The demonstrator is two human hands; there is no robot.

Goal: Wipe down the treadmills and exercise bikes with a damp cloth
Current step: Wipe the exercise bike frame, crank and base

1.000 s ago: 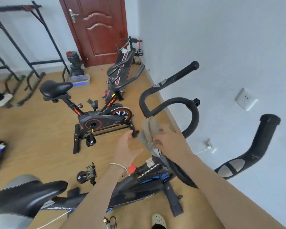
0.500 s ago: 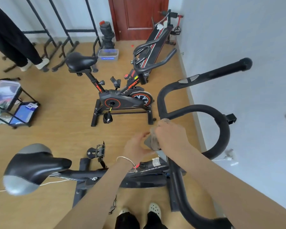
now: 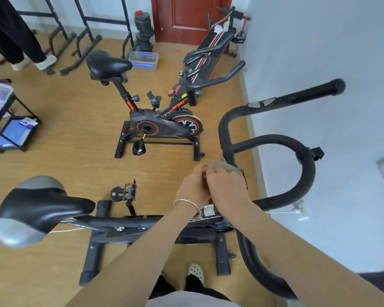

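Head view, single frame.

Your two hands meet in front of you, above the near bike's frame and close to the lower stem of its handlebar (image 3: 275,140).

Right hand (image 3: 227,187): fingers curled over the top of the cloth (image 3: 223,166), gripping it. The fingertips are hidden under the fabric.

Left hand (image 3: 192,189): fingers curled in against the cloth's left side, holding it there. The thumb is not readable. A thin bracelet (image 3: 186,202) sits on this wrist.

Cloth: grey-brown and bunched. Only its top edge and a dark fold between your hands show. It sits at the foot of the handlebar tube; touching or just beside it, cannot tell.

Near bike (image 3: 131,222): black frame running left to right under your forearms. Its black-and-grey saddle (image 3: 38,207) is at the left and a pedal (image 3: 129,191) is on the far side. The handlebar loops up to the right along the white wall (image 3: 319,41).

Second bike (image 3: 164,122): black with red trim, upright on the wooden floor (image 3: 64,129) beyond your hands and well apart from them.

Behind it, a folded bench (image 3: 211,47) leans near the brown door (image 3: 191,16). A clear tub (image 3: 143,59) sits on the floor to the bench's left.

Another person's leg (image 3: 16,41) shows at the top left. A wire shelf (image 3: 9,129) stands at the left edge. Your shoe (image 3: 195,272) shows at the bottom.
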